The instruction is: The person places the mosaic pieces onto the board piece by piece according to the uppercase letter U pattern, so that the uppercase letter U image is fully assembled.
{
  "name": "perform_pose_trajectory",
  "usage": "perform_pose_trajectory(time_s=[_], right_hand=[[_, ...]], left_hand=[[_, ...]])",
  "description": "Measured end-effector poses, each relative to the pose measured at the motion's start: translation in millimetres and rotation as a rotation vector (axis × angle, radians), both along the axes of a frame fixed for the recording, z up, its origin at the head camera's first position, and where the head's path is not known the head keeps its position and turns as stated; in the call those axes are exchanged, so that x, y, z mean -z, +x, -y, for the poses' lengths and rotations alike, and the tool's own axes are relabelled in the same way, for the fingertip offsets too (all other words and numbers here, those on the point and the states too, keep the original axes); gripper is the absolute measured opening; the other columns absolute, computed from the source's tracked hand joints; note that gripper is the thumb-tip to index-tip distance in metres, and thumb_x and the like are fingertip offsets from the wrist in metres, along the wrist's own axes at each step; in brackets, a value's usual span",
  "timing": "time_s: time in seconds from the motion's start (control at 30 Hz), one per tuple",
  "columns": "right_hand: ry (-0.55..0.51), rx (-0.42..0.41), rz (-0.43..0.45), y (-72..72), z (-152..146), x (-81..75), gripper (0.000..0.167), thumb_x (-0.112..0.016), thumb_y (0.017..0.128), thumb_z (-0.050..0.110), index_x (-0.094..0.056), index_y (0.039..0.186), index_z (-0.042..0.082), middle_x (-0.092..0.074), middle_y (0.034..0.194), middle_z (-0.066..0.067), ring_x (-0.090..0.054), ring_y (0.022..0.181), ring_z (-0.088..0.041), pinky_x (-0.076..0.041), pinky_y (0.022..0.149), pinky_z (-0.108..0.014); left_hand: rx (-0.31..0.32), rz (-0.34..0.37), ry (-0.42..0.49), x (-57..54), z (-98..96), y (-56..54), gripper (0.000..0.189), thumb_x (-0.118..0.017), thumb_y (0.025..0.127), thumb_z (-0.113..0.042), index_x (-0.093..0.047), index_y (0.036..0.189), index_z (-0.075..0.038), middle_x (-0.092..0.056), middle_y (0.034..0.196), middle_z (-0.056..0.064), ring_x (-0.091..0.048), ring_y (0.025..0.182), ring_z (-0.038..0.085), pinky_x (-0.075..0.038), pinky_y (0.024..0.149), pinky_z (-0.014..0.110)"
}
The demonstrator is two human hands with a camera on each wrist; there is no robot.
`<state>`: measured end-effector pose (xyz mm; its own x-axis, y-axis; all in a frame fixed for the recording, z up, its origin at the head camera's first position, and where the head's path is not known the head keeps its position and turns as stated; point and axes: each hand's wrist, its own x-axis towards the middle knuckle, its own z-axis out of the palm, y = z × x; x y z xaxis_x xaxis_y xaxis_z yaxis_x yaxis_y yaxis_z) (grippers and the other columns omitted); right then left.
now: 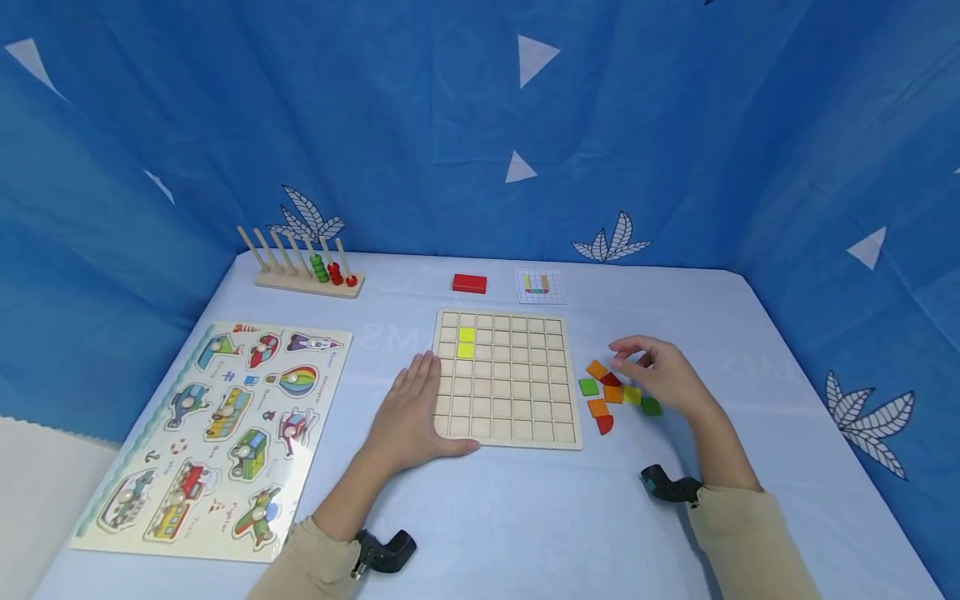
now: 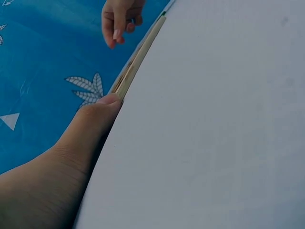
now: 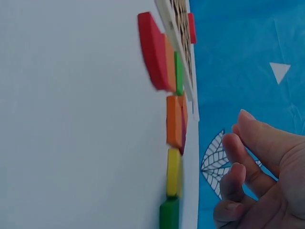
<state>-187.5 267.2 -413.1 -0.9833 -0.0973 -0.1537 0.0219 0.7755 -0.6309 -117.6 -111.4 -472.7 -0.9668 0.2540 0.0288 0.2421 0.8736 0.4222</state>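
Observation:
A wooden grid board [image 1: 510, 388] lies in the middle of the table, with two yellow squares [image 1: 466, 342] in its upper left cells. My left hand [image 1: 408, 417] rests against the board's left side, fingers straight, with the thumb along the near edge. In the left wrist view that thumb [image 2: 97, 112] touches the board's rim. My right hand [image 1: 663, 375] hovers over the loose pieces, fingers bent and nothing seen between them. Beneath it lie orange squares [image 1: 613, 394], a yellow square [image 1: 632, 395], green pieces [image 1: 651, 407] and red rounded pieces [image 1: 605, 425].
Behind the board are a red block [image 1: 469, 284] and a small pattern card [image 1: 541, 287]. A bead counting rack [image 1: 307, 283] stands at the back left. A vehicle picture puzzle [image 1: 266, 392] covers the left of the table. Blue cloth [image 1: 480, 125] hangs behind.

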Motion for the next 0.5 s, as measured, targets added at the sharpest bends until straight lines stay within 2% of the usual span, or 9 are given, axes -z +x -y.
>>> perform_pose_trajectory(time_s=[0.5], right_hand=[[0.042, -0.003, 0.013, 12.1, -24.5, 7.8, 0.04, -0.07, 0.092, 0.035, -0.066, 0.125, 0.012, -0.063, 0.125, -0.015, -0.052, 0.095, -0.027, -0.05, 0.067, -0.027]], left_hand=[[0.003, 0.007, -0.011, 2.9, 1.4, 0.4, 0.14, -0.062, 0.062, -0.089, -0.01, 0.159, -0.002, -0.006, 0.168, 0.011, -0.003, 0.157, 0.025, -0.012, 0.126, 0.045]])
